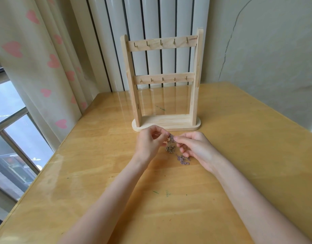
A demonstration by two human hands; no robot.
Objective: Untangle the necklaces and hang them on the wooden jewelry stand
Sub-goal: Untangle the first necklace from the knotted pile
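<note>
From my remote seat, I see both hands meet over a wooden table, just in front of the wooden jewelry stand. The left hand and the right hand each pinch the top of a tangle of necklaces between thumb and fingertips — the knot sits raised between them. Below, the chains trail down in two clumps, one brownish under the pinch, one purplish on the tabletop beside the right palm. The stand is upright on its oval base, its two crossbars carrying small brass hooks — all bare. A heart-print curtain hangs at left, a white radiator behind.
</note>
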